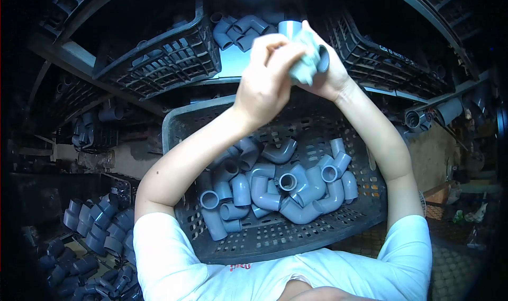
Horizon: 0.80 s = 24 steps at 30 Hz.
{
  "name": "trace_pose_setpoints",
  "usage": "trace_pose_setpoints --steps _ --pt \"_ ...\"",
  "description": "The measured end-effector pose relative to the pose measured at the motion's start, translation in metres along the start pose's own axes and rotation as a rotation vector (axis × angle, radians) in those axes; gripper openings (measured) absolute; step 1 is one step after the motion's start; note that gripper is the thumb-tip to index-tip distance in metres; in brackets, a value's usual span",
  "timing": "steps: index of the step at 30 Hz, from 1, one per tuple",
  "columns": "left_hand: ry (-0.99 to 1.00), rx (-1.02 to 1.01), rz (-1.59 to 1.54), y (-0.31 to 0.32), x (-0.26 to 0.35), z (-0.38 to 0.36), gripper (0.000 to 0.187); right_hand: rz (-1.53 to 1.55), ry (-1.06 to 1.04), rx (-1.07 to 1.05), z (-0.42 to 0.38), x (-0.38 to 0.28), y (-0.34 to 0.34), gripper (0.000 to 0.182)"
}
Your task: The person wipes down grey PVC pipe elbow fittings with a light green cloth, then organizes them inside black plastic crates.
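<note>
Above the crate, my right hand (334,73) is closed around a grey pipe elbow (290,28). One round end of the elbow points up and the other opens to the right, near my palm. My left hand (264,78) has its fingers bent around a pale green cloth (305,67), pressed against the elbow. The cloth hides the elbow's middle. Below both hands sits a black perforated plastic crate (317,243), holding several loose grey pipe elbows (265,194) that lie at different angles.
A black crate (169,65) stands on the shelf at back left, another crate (391,57) at back right. Several grey elbows (246,31) lie between them. A heap of grey fittings (98,229) is at lower left. Larger pipe pieces (447,112) rest at right.
</note>
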<state>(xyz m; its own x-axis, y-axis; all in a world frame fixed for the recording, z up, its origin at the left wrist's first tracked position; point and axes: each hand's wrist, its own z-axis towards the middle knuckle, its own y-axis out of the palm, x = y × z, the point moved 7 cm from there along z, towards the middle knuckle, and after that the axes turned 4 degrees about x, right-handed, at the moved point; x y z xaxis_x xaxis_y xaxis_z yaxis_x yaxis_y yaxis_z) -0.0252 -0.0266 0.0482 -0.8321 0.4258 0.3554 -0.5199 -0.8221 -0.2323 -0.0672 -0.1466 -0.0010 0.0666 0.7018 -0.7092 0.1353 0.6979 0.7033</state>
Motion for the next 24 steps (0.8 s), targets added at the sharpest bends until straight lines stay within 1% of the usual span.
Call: trace_pose_setpoints --steps 1,2,3,5,6,7,8,9,10,11,12,13,15,16,17,18,19,21,22,23,24 --pt "0.017 0.055 0.096 -0.006 -0.005 0.005 0.049 0.002 0.000 -0.003 0.000 0.002 0.002 0.049" --pt "-0.046 0.110 0.115 -0.010 -0.019 0.006 0.046 -0.090 0.005 0.081 -0.002 0.006 0.000 0.048" --pt "-0.164 0.132 0.076 -0.012 -0.029 0.004 0.047 -0.183 0.010 0.166 -0.002 0.008 -0.002 0.047" --pt "-0.083 0.068 0.127 -0.007 -0.022 -0.001 0.049 -0.174 0.013 0.165 0.001 0.006 -0.009 0.045" --pt "-0.059 -0.004 0.116 0.001 -0.015 -0.004 0.050 -0.162 0.000 0.178 0.001 0.001 -0.011 0.045" --pt "-0.176 -0.057 0.017 0.009 -0.012 -0.008 0.048 -0.148 -0.011 0.192 0.002 -0.003 -0.012 0.045" --pt "-0.186 -0.061 -0.017 0.015 -0.011 -0.010 0.045 -0.193 -0.039 0.356 0.002 -0.008 -0.024 0.044" --pt "-0.197 -0.063 -0.051 0.017 -0.011 -0.012 0.043 -0.153 -0.057 0.465 0.002 -0.016 -0.046 0.049" --pt "-0.193 -0.140 -0.047 0.018 -0.009 -0.009 0.038 -0.140 -0.058 0.541 0.003 -0.021 -0.066 0.047" --pt "-0.190 -0.135 -0.043 0.015 -0.007 -0.006 0.038 -0.126 -0.061 0.617 0.006 -0.026 -0.083 0.045" --pt "-0.199 -0.238 -0.028 0.020 -0.005 -0.006 0.037 -0.106 -0.029 0.648 0.010 -0.027 -0.096 0.038" --pt "-0.209 -0.343 -0.014 0.026 -0.005 -0.007 0.036 -0.191 -0.014 0.731 0.011 -0.032 -0.095 0.032" --pt "-0.161 -0.488 0.015 0.031 -0.002 -0.012 0.029 -0.379 0.087 0.814 0.028 -0.035 -0.114 0.029" --pt "-0.138 -0.575 0.021 0.033 0.002 -0.015 0.028 -0.580 0.105 0.824 0.036 -0.045 -0.113 0.035" --pt "-0.117 -0.662 0.027 0.034 0.008 -0.017 0.028 -0.805 0.127 0.842 0.052 -0.055 -0.117 0.045" --pt "-0.130 -0.739 0.044 0.033 0.017 -0.012 0.028 -0.950 0.062 0.859 0.068 -0.064 -0.111 0.049" --pt "-0.101 -0.792 0.039 0.035 0.022 -0.013 0.031 -1.092 -0.004 0.872 0.088 -0.069 -0.102 0.054" --pt "-0.056 -0.868 0.004 0.031 0.033 -0.010 0.033 -1.238 -0.180 0.877 0.129 -0.077 -0.090 0.042" --pt "-0.044 -0.933 0.016 0.032 0.036 -0.011 0.036 -1.278 -0.284 0.844 0.156 -0.079 -0.087 0.036" --pt "-0.049 -0.943 0.005 0.031 0.038 -0.012 0.034 -1.312 -0.389 0.810 0.179 -0.079 -0.086 0.031" --pt "-0.041 -0.951 0.002 0.030 0.039 -0.013 0.033 -1.304 -0.386 0.797 0.188 -0.073 -0.085 0.031"
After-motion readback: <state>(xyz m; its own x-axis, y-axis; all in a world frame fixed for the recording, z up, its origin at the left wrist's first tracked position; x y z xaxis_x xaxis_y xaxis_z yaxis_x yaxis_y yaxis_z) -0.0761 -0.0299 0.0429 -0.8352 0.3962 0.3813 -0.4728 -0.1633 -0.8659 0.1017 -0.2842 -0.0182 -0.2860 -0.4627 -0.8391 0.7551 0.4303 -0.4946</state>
